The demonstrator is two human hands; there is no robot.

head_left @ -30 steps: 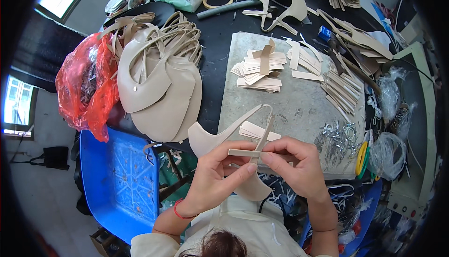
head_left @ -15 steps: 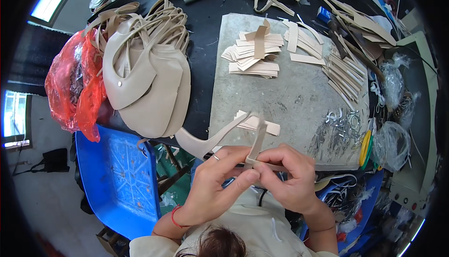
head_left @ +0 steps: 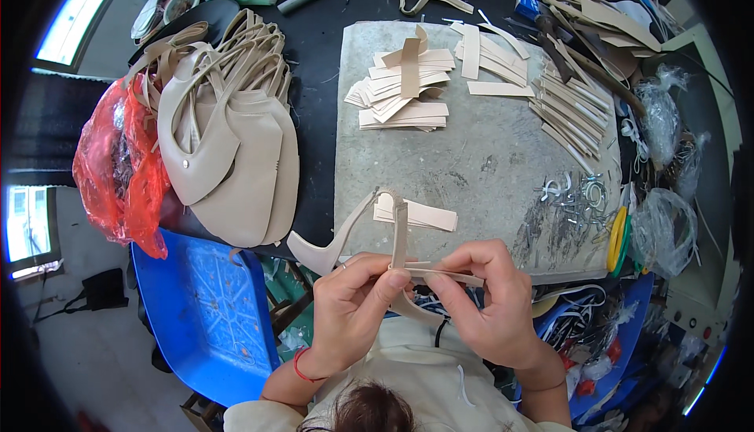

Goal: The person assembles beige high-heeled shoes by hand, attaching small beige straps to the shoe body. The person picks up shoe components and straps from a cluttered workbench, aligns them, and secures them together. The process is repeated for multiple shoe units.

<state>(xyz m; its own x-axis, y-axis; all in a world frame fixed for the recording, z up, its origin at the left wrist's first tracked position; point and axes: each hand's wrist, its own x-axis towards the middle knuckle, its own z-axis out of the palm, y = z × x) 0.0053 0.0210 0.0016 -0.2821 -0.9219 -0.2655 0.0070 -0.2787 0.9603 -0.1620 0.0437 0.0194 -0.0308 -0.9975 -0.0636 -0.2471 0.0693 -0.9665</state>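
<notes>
Between both hands is a beige strap of a bag piece, standing up from the fingers and bending over at its top; its wide curved end lies to the left. My left hand is closed, thumb and forefinger pinching the strap low down. A narrow beige strip crosses the strap there, and my right hand pinches this strip farther right. How the strip meets the strap is partly hidden by the left fingers. Just beyond the hands, a few short beige strips lie on the grey board.
Beige bag pieces are heaped at the left beside a red plastic bag. More strips pile up on the board's far part. Small metal fittings and yellow-handled scissors lie at the right. A blue plastic stool stands lower left.
My hands have drawn apart, and the narrow strip now shows stretched between them. The strap stands more upright with its lower part visible. The whole view has shifted slightly.
</notes>
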